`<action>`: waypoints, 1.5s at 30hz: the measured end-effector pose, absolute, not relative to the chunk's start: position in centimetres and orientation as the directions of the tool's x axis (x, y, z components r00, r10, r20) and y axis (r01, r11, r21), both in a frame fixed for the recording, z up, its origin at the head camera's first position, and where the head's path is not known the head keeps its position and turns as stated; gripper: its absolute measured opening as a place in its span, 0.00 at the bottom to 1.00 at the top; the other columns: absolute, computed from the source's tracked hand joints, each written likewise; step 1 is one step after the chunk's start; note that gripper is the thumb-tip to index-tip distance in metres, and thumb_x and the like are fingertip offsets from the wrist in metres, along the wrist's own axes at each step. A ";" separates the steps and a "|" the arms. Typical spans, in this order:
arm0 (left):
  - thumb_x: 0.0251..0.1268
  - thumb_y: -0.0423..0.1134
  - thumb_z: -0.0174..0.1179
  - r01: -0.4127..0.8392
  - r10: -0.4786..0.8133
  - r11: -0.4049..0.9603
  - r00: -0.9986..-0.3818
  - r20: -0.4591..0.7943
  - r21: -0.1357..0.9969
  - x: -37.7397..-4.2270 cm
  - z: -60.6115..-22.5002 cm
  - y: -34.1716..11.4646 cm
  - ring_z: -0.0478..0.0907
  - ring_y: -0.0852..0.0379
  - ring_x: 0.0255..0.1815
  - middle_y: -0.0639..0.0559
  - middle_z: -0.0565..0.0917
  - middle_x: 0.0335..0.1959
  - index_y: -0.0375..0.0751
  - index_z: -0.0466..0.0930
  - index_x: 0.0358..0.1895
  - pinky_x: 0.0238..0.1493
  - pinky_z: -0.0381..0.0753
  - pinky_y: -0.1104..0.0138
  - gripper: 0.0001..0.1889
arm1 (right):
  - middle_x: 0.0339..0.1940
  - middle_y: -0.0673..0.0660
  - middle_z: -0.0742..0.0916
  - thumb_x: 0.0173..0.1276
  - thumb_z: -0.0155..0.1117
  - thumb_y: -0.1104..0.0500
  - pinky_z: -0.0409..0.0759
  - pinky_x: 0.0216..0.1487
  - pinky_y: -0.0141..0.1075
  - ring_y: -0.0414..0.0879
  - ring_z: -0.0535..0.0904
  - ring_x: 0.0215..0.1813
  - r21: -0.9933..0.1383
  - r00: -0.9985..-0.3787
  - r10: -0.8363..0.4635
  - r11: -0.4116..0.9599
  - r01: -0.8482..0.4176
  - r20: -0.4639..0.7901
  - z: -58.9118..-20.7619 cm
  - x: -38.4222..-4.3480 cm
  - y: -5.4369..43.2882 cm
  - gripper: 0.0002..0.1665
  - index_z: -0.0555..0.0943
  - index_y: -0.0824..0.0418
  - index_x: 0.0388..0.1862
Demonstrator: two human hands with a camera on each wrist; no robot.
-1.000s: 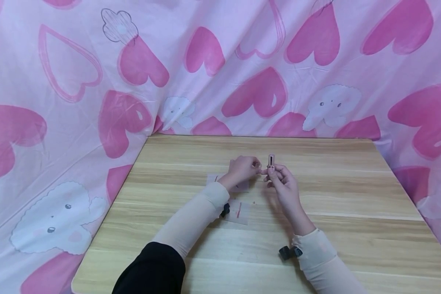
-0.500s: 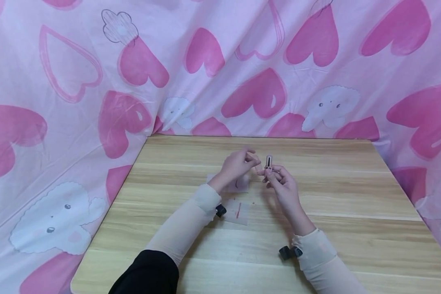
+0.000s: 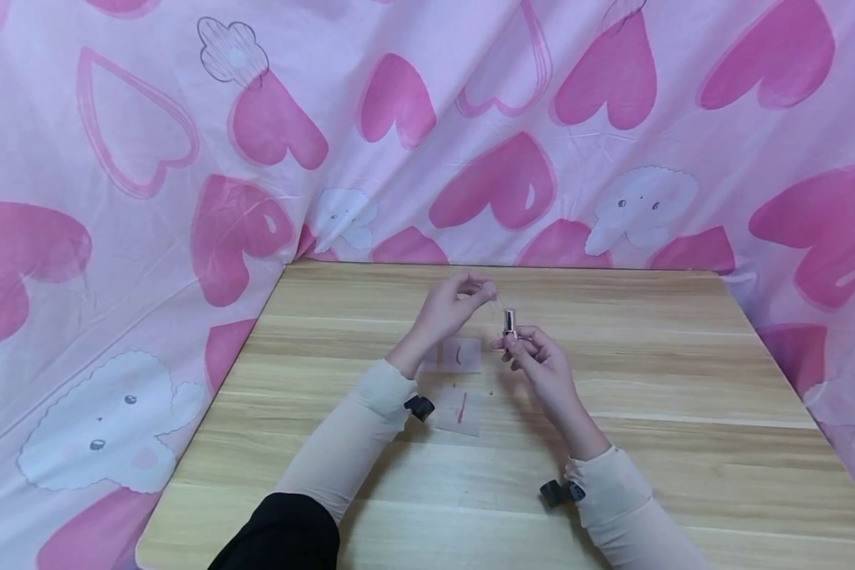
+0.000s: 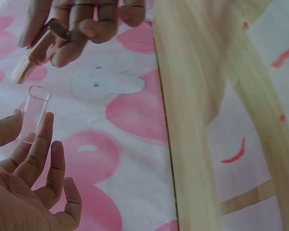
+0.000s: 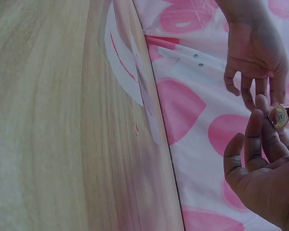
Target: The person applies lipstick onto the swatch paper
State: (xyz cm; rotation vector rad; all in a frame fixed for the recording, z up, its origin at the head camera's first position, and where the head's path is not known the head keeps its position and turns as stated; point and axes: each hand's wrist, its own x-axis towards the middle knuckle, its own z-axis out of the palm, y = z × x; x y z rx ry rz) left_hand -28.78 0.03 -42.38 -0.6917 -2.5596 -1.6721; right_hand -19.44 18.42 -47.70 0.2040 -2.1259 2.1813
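Note:
A shiny rose-gold lipstick (image 3: 509,321) stands upright between the thumb and fingers of my right hand (image 3: 541,360). Its round labelled base (image 5: 279,117) faces the right wrist view. My left hand (image 3: 447,305) pinches a clear tubular lipstick cap (image 4: 35,113) between thumb and fingers. In the left wrist view the cap's open rim points at the lipstick's end, with a small gap between them. The left hand's other fingers (image 4: 55,178) are spread loosely. Both hands are raised over the far middle of the table.
On the wooden table (image 3: 648,356) lie thin pale sheets. A near sheet (image 3: 459,412) bears a red streak, and a farther sheet (image 3: 461,356) a short curved mark. Small red specks lie around them. A pink heart-print cloth (image 3: 399,182) hangs behind.
My left hand has drawn back leftward and turned, bringing the clear cap above the lipstick. My right hand has shifted slightly left and down, still holding the lipstick.

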 end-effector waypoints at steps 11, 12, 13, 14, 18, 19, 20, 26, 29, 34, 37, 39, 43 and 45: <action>0.72 0.51 0.62 0.396 0.332 0.196 -0.888 0.319 0.897 -28.3 -41.3 -0.3 0.82 0.61 0.48 0.59 0.89 0.44 0.47 0.82 0.55 0.49 0.82 0.61 0.16 | 0.44 0.60 0.90 0.77 0.60 0.56 0.79 0.39 0.34 0.46 0.81 0.38 -0.988 -0.985 -0.082 -0.021 -0.150 0.151 -47.8 -19.1 18.1 0.21 0.74 0.75 0.54; 0.71 0.51 0.62 0.400 0.333 0.198 -0.886 0.322 0.895 -28.2 -41.3 -0.3 0.82 0.61 0.48 0.60 0.89 0.45 0.47 0.83 0.55 0.49 0.82 0.61 0.16 | 0.44 0.60 0.90 0.77 0.60 0.56 0.79 0.39 0.35 0.47 0.81 0.38 -0.988 -0.985 -0.082 -0.020 -0.151 0.152 -47.8 -19.1 18.1 0.22 0.74 0.76 0.55; 0.71 0.51 0.62 0.403 0.335 0.198 -0.885 0.325 0.893 -28.1 -41.2 -0.3 0.82 0.61 0.48 0.60 0.88 0.45 0.47 0.83 0.54 0.49 0.82 0.60 0.16 | 0.44 0.61 0.90 0.77 0.60 0.56 0.79 0.39 0.35 0.47 0.81 0.38 -0.988 -0.985 -0.082 -0.022 -0.152 0.154 -47.8 -19.1 18.1 0.23 0.73 0.76 0.55; 0.71 0.51 0.63 0.404 0.336 0.197 -0.884 0.326 0.893 -28.0 -41.2 -0.3 0.82 0.61 0.48 0.60 0.88 0.46 0.48 0.83 0.54 0.48 0.82 0.60 0.16 | 0.44 0.61 0.90 0.77 0.60 0.56 0.79 0.39 0.35 0.47 0.81 0.38 -0.988 -0.985 -0.081 -0.021 -0.152 0.153 -47.8 -19.1 18.1 0.23 0.73 0.76 0.55; 0.71 0.51 0.63 0.401 0.343 0.188 -0.882 0.323 0.896 -27.4 -41.4 -0.2 0.82 0.61 0.48 0.60 0.88 0.46 0.50 0.83 0.55 0.47 0.82 0.60 0.16 | 0.44 0.63 0.90 0.76 0.61 0.56 0.79 0.39 0.35 0.47 0.81 0.38 -0.989 -0.986 -0.076 -0.022 -0.148 0.149 -47.9 -19.1 18.1 0.23 0.73 0.77 0.55; 0.70 0.51 0.63 0.399 0.344 0.186 -0.882 0.321 0.898 -27.3 -41.4 -0.2 0.82 0.61 0.48 0.60 0.88 0.46 0.50 0.83 0.56 0.47 0.82 0.60 0.16 | 0.44 0.63 0.89 0.76 0.61 0.56 0.79 0.39 0.34 0.47 0.81 0.38 -0.989 -0.986 -0.076 -0.023 -0.146 0.147 -47.9 -19.1 18.1 0.23 0.73 0.77 0.55; 0.70 0.52 0.63 0.396 0.345 0.186 -0.883 0.318 0.899 -27.2 -41.4 -0.2 0.82 0.61 0.48 0.61 0.88 0.46 0.51 0.83 0.56 0.47 0.82 0.59 0.16 | 0.44 0.63 0.90 0.76 0.61 0.56 0.79 0.39 0.34 0.47 0.81 0.38 -0.990 -0.987 -0.074 -0.023 -0.142 0.144 -47.9 -19.1 18.1 0.23 0.74 0.76 0.54; 0.69 0.52 0.64 0.390 0.359 0.196 -0.882 0.304 0.900 -26.6 -41.2 -0.1 0.82 0.63 0.46 0.64 0.88 0.43 0.53 0.84 0.54 0.47 0.81 0.58 0.15 | 0.47 0.72 0.86 0.76 0.62 0.55 0.79 0.39 0.34 0.49 0.81 0.39 -0.991 -0.988 -0.072 -0.024 -0.134 0.136 -47.8 -19.0 18.1 0.20 0.76 0.72 0.53; 0.69 0.52 0.65 0.400 0.366 0.196 -0.877 0.311 0.896 -26.4 -41.1 -0.1 0.82 0.63 0.46 0.63 0.87 0.44 0.52 0.84 0.54 0.46 0.82 0.59 0.15 | 0.48 0.74 0.85 0.76 0.62 0.56 0.79 0.39 0.34 0.49 0.81 0.39 -0.990 -0.988 -0.070 -0.030 -0.136 0.138 -47.8 -18.9 18.1 0.19 0.76 0.71 0.53; 0.69 0.53 0.65 0.411 0.374 0.193 -0.870 0.321 0.891 -26.4 -41.2 0.1 0.82 0.62 0.46 0.62 0.87 0.44 0.51 0.85 0.53 0.47 0.82 0.59 0.16 | 0.44 0.66 0.89 0.76 0.62 0.57 0.79 0.39 0.34 0.47 0.81 0.38 -0.988 -0.986 -0.071 -0.031 -0.149 0.151 -47.7 -19.0 18.1 0.18 0.76 0.71 0.53; 0.68 0.54 0.65 0.405 0.380 0.200 -0.871 0.310 0.892 -26.3 -41.4 0.3 0.82 0.62 0.46 0.63 0.87 0.42 0.54 0.85 0.53 0.49 0.80 0.57 0.15 | 0.42 0.60 0.90 0.76 0.62 0.57 0.79 0.39 0.35 0.46 0.81 0.38 -0.987 -0.985 -0.071 -0.034 -0.156 0.158 -47.8 -19.0 18.1 0.17 0.77 0.71 0.53; 0.67 0.53 0.66 0.400 0.383 0.201 -0.872 0.304 0.894 -26.2 -41.5 0.3 0.81 0.62 0.46 0.64 0.87 0.41 0.56 0.85 0.53 0.50 0.79 0.56 0.15 | 0.41 0.58 0.90 0.76 0.61 0.58 0.79 0.39 0.35 0.46 0.81 0.38 -0.986 -0.984 -0.071 -0.038 -0.160 0.163 -47.7 -19.1 18.1 0.17 0.77 0.70 0.54; 0.67 0.53 0.66 0.396 0.389 0.195 -0.871 0.300 0.897 -25.9 -41.5 0.4 0.81 0.62 0.47 0.64 0.88 0.41 0.57 0.85 0.53 0.51 0.79 0.55 0.15 | 0.41 0.57 0.90 0.76 0.62 0.57 0.78 0.39 0.35 0.45 0.81 0.38 -0.985 -0.983 -0.073 -0.046 -0.165 0.168 -47.6 -19.1 18.1 0.17 0.77 0.70 0.53; 0.67 0.53 0.66 0.395 0.394 0.189 -0.869 0.299 0.899 -25.8 -41.5 0.4 0.82 0.62 0.47 0.64 0.88 0.41 0.55 0.86 0.53 0.51 0.79 0.54 0.15 | 0.42 0.57 0.90 0.76 0.62 0.57 0.78 0.40 0.35 0.45 0.81 0.38 -0.985 -0.982 -0.078 -0.049 -0.166 0.169 -47.6 -19.2 18.2 0.18 0.77 0.70 0.53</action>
